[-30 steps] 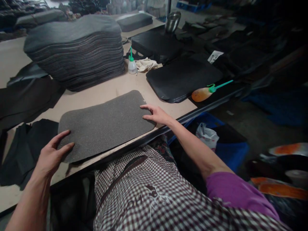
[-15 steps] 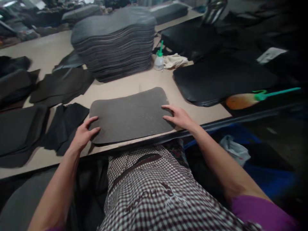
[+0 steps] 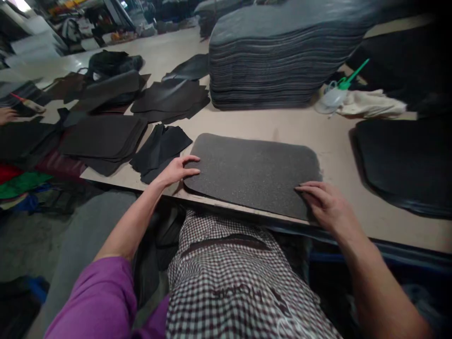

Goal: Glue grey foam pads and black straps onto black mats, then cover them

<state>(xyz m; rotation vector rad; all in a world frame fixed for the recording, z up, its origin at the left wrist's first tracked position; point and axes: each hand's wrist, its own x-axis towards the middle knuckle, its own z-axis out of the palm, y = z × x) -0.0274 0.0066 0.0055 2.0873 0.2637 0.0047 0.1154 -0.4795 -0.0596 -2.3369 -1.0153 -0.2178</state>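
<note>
A dark grey sheet [image 3: 252,174] with rounded corners lies flat along the table's front edge, a pale speckle on its surface. My left hand [image 3: 178,170] rests at its left end, thumb and forefinger apart on the sheet's edge. Over the right end is my right hand [image 3: 325,200], thumb and fingers pinched together at the surface. Whatever sits between those fingertips is too small to make out. Left of my left hand lie loose black pieces [image 3: 158,150].
Behind the sheet stands a tall stack of similar grey sheets [image 3: 268,70]. A clear bottle with a green nozzle [image 3: 334,98] leans by a cream cloth [image 3: 374,104]. Black sheets [image 3: 406,165] lie right; dark piles [image 3: 106,136] lie left. Another person's hand [image 3: 6,115] shows far left.
The view has swung left, so the table contents appear farther right. My right thumb and fingers have come from apart into a pinch. My left hand stays at the sheet's left end.
</note>
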